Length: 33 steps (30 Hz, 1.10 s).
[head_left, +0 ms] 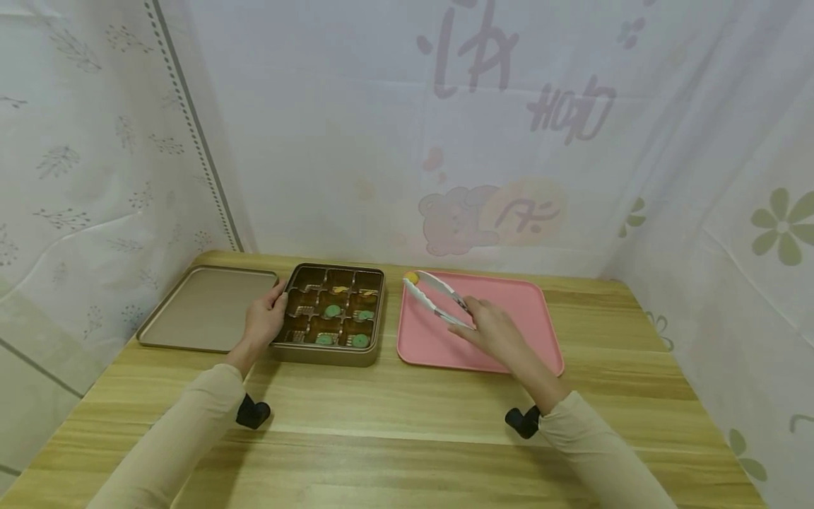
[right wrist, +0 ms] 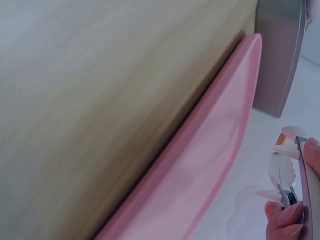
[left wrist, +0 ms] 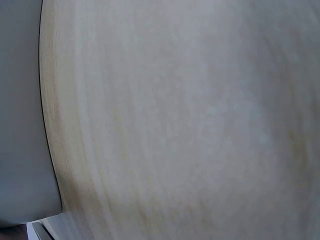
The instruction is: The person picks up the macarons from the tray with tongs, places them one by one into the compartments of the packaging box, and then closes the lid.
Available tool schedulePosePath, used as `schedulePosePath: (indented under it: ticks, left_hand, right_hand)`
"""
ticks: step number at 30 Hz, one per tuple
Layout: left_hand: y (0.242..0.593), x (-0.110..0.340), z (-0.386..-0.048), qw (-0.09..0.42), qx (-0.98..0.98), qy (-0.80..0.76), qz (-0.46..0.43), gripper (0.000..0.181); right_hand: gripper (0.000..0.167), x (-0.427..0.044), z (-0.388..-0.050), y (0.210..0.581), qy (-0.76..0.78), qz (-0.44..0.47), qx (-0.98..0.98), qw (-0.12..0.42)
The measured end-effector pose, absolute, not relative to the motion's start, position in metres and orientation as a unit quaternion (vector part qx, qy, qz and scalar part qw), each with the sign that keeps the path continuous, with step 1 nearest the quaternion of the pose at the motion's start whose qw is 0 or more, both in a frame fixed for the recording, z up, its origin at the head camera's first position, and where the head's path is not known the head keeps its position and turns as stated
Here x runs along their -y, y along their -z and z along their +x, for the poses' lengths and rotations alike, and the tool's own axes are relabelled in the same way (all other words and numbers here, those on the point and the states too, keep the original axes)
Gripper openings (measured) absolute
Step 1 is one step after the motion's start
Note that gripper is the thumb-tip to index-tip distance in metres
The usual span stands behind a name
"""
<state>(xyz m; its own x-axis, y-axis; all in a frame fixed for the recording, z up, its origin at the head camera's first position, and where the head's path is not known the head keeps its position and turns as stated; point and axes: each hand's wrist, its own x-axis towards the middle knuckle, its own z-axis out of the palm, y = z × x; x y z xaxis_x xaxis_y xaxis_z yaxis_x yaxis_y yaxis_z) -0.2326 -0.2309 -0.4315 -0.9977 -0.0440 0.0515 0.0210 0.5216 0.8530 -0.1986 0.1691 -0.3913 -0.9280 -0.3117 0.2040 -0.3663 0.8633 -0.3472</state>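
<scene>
My left hand (head_left: 266,316) grips the left rim of a bronze-coloured metal tin (head_left: 337,355) with a divided brown insert. Green round pieces (head_left: 333,311) and yellow pieces (head_left: 340,290) lie in its middle and right columns; their exact kind cannot be told. White-tipped metal tongs (head_left: 439,306) are held in my right hand (head_left: 496,331), above a pink tray (head_left: 483,357). Between the tong tips, over the tray's far left corner, is a small yellow piece (head_left: 412,277). In the right wrist view, fingers (right wrist: 287,220) hold the tongs (right wrist: 282,170) beside the tray's edge.
A flat bronze lid or tray (head_left: 210,307) lies left of the tin. All of it stands on a wood-grain table (head_left: 381,438), with patterned white cloth (head_left: 331,141) behind and at both sides. Black wrist-camera parts (head_left: 254,412) show below each wrist.
</scene>
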Motion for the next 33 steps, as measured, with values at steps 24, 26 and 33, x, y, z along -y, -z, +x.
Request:
schedulePosePath:
  ticks: [24,26,33]
  left_hand:
    - [0.434,0.231,-0.233,0.04,0.877,0.479,0.012,0.047]
    - [0.434,0.231,-0.234,0.042,0.879,0.475,0.012,0.047]
    - [0.433,0.231,-0.234,0.046,0.878,0.476,0.011,0.047]
  right_hand:
    - [0.062,-0.069,-0.218,0.383,-0.169,0.241,0.954,0.06]
    - [0.064,-0.063,-0.22,0.383,-0.166,0.241,0.955,0.052]
    - [0.066,-0.043,-0.226,0.379,-0.155,0.242,0.958,0.022]
